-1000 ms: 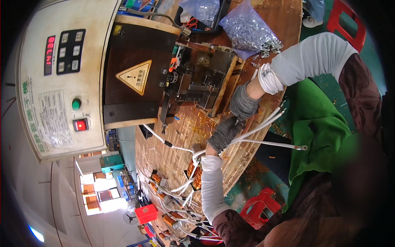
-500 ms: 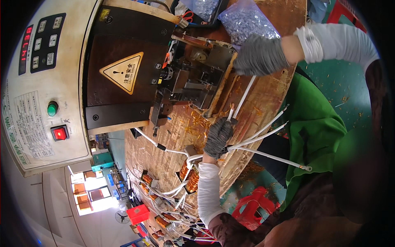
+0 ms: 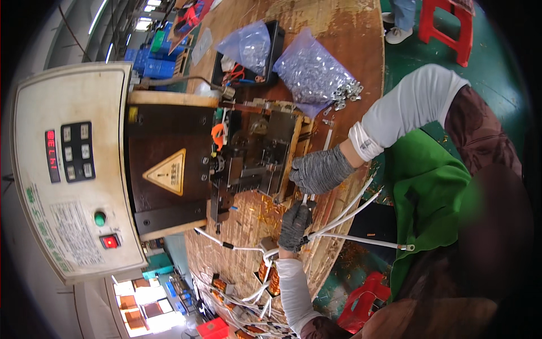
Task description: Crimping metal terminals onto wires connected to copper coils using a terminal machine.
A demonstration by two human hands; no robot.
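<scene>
My left hand (image 3: 296, 226), in a dark grey glove, is closed around white cables (image 3: 324, 229) at the lower middle of the picture. Just above it in the picture, my right hand (image 3: 322, 171), in a grey glove, has its fingers curled together beside the press machine's tooling (image 3: 262, 152). A short white cable end shows between the two hands; what the right fingertips hold is hidden. Past the right hand, a white lead (image 3: 328, 137) with a metal tip lies on the table. One cable ends in a ring terminal (image 3: 410, 247); others have bare copper ends.
The press's control panel (image 3: 73, 169) stands at left. A bag of metal terminals (image 3: 316, 65) and a black tray (image 3: 275, 48) lie beyond. Copper coils (image 3: 273, 278) with white leads are below. Copper scraps litter the wooden table (image 3: 248, 206); a red stool (image 3: 446, 34) stands on the floor.
My right hand has come from beside the terminal bag down close to my left hand. The left hand keeps its hold on the cables. The view has shifted, showing more of the tray.
</scene>
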